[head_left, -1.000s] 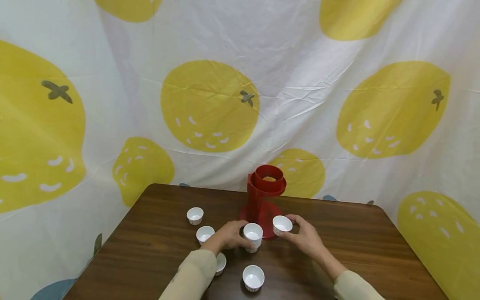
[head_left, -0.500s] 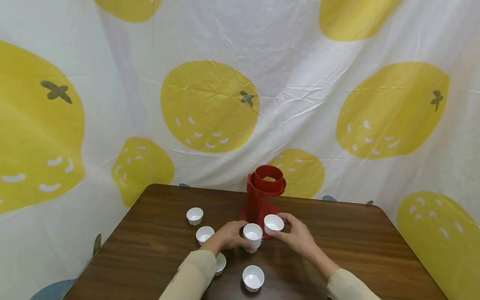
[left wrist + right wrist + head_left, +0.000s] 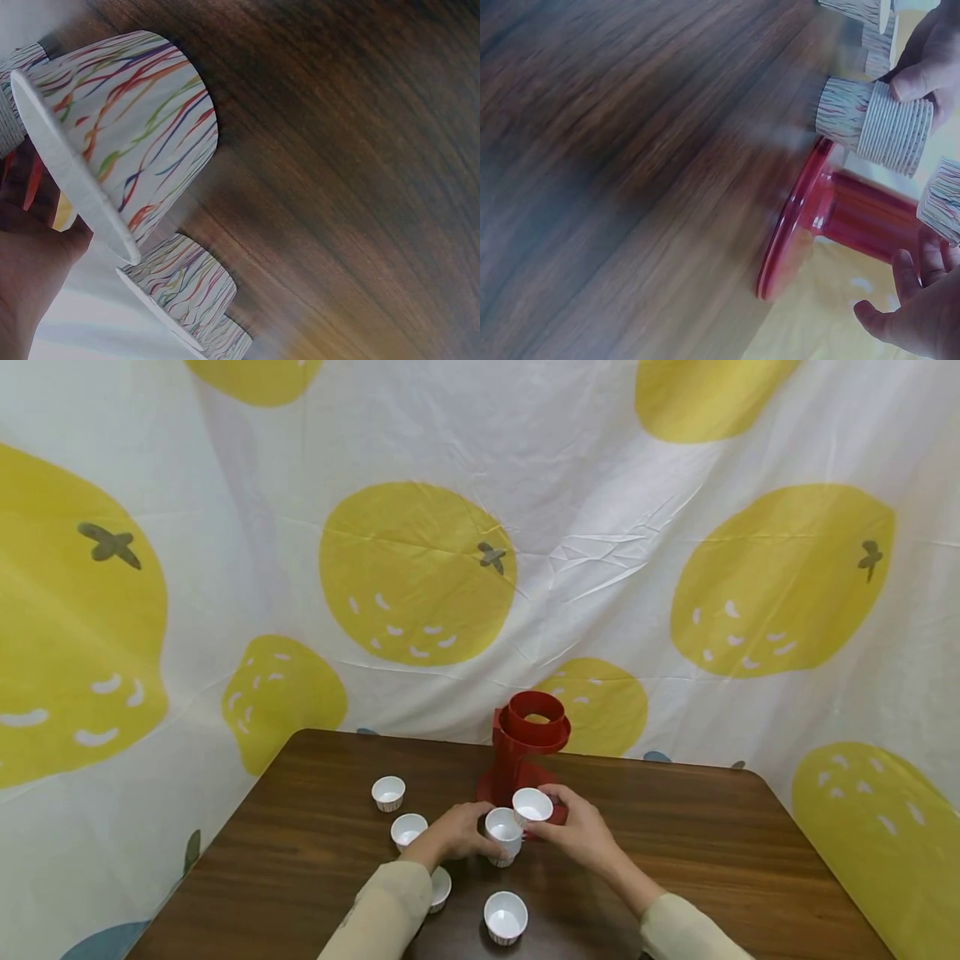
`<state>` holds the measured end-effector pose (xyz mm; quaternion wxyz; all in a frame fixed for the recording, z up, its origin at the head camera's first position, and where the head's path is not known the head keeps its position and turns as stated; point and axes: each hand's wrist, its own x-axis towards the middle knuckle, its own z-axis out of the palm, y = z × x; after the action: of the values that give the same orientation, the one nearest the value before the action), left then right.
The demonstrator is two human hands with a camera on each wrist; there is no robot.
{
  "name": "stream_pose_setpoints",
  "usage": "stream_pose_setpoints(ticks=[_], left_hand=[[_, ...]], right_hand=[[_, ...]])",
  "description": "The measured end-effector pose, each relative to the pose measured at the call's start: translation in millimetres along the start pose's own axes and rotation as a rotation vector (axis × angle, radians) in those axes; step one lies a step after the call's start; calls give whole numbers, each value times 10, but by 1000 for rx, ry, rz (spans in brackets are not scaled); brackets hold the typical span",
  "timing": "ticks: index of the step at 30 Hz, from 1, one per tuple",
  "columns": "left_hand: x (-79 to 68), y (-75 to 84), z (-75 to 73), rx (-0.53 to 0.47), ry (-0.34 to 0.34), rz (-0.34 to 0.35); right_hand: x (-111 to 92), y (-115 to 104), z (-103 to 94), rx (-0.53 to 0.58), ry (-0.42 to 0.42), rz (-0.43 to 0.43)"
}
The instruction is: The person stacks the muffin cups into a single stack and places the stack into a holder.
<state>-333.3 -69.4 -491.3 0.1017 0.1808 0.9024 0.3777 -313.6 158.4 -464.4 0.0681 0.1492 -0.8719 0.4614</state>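
Observation:
In the head view my left hand (image 3: pixel 459 832) grips a stack of paper cups (image 3: pixel 503 832) standing at the table's middle. Its many nested rims show in the right wrist view, where the left thumb (image 3: pixel 919 79) presses against their side. My right hand (image 3: pixel 579 832) pinches a single white paper cup (image 3: pixel 532 806) between thumb and fingers. That cup (image 3: pixel 941 201) is upright, mouth up, just right of the stack and a little higher, overlapping its rim in the head view. Coloured wavy lines decorate a nearby cup's side (image 3: pixel 135 127) in the left wrist view.
Several loose paper cups stand upright on the brown wooden table (image 3: pixel 720 843): a far-left cup (image 3: pixel 388 793), one by the left wrist (image 3: pixel 408 830), one partly behind the sleeve (image 3: pixel 441 890) and a front cup (image 3: pixel 506 917). A red stand with a ring top (image 3: pixel 531 727) rises behind the hands.
My right hand has moved left with its cup, from beside the red stand's base to the stack's right edge. The left hand and the stack have stayed put.

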Motion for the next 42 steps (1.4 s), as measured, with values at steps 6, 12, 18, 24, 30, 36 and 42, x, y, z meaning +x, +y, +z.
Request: stream_pose_setpoints(ticks=[6, 12, 18, 24, 30, 36, 42], left_hand=[[4, -9, 10, -9, -1, -7], [-1, -5, 11, -1, 2, 0], [-13, 9, 1, 0, 5, 4], [-26, 27, 0, -12, 2, -10], [-30, 38, -4, -15, 4, -12], [-38, 45, -6, -11, 7, -4], [-32, 36, 4, -12, 14, 6]], right_hand=[[14, -24, 63, -12, -7, -18], [16, -37, 116, -18, -11, -32], [31, -42, 164, -31, -15, -39], [27, -49, 204, -39, -25, -49], [27, -38, 228, -55, -41, -55], [30, -42, 243, -51, -44, -57], [25, -48, 263, -42, -46, -74]])
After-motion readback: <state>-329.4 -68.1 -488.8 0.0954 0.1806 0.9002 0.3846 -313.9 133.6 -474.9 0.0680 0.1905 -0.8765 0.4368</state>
